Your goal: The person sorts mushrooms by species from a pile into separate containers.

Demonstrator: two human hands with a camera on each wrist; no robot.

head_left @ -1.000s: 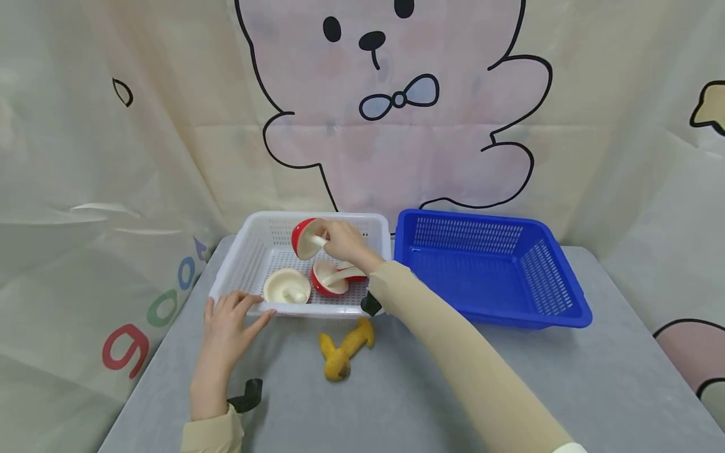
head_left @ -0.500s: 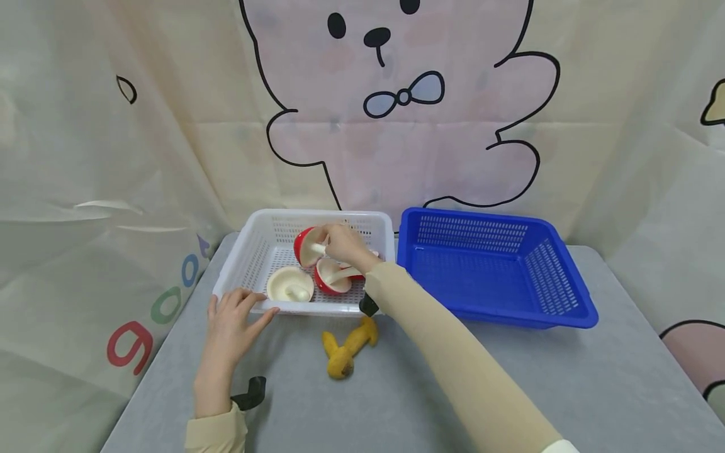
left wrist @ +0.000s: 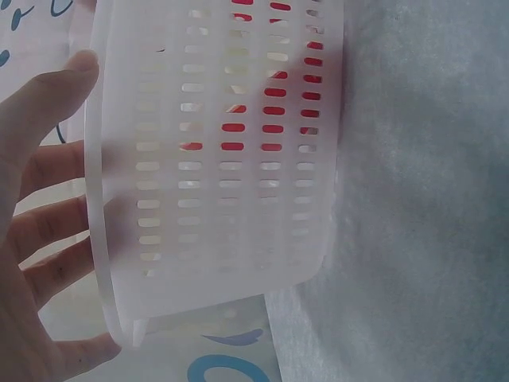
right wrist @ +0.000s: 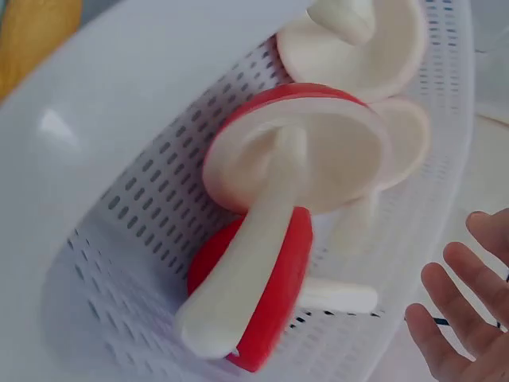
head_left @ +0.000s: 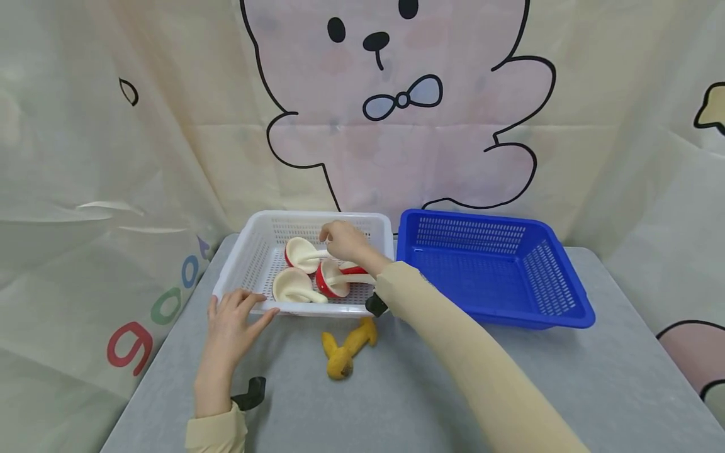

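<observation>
Several toy mushrooms with red caps and cream undersides lie in a white basket (head_left: 240,264). My right hand (head_left: 347,242) is above the basket's back right part, beside the stem of the rearmost mushroom (head_left: 303,255). In the right wrist view the fingers of that right hand (right wrist: 469,306) are spread and hold nothing. One mushroom (right wrist: 298,155) there leans across another red cap (right wrist: 274,294). My left hand (head_left: 229,324) grips the basket's front left rim, with the thumb (left wrist: 67,79) on the outside and the fingertips hidden behind the rim.
To the right of the white basket stands a blue basket (head_left: 464,277) with slotted walls. A yellow forked, ginger-like piece (head_left: 342,355) lies on the grey table (head_left: 294,402) in front. A printed curtain (head_left: 226,151) hangs behind the baskets.
My right hand has lowered the mushroom it was holding into the white basket and let go. The front left mushroom has turned, its stem now pointing right. My left hand stays at the rim.
</observation>
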